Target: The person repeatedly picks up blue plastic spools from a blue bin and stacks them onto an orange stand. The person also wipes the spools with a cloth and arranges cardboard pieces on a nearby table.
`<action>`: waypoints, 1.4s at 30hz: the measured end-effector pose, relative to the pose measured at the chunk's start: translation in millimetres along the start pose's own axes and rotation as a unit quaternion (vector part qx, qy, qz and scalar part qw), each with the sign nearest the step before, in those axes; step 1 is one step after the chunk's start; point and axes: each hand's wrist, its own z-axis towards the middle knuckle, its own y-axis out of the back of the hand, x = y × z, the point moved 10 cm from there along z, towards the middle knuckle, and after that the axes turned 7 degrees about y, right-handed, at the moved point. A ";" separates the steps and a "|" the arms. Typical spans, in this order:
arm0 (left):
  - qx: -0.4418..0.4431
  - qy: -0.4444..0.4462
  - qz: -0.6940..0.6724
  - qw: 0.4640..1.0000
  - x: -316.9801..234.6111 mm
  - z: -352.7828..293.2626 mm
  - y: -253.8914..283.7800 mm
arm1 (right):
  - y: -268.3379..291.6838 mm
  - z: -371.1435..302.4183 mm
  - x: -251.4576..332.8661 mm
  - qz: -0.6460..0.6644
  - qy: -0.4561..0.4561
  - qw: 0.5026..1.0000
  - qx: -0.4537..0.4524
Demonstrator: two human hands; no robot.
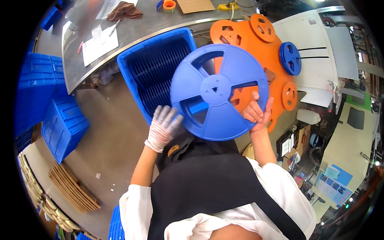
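A large blue reel (222, 120) with cut-out windows is held up in front of me. My right hand (258, 112), bare, grips its right rim, with fingers curled through a window and over the edge. My left hand (164, 125), in a white glove, is open with fingers spread at the reel's lower left edge. I cannot tell whether it touches the reel. Behind the reel stands a blue bin (136, 94) filled with rows of dark disc-like reels (158, 70). To the right is an orange round-lobed surface (250, 32), partly hidden by the reel.
Orange reels (263, 28) and a small stack of blue reels (290, 59) sit around the orange surface. A metal table (132, 30) with papers, a brown cloth (125, 11) and tape lies ahead. Blue crates (64, 124) stand left, cardboard sheets (74, 188) lower left, machinery right.
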 end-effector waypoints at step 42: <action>0.012 0.102 -0.189 0.977 -68.4 31.5 28.6 | -58.8 -22.2 -82.5 0.074 -0.126 0.987 0.072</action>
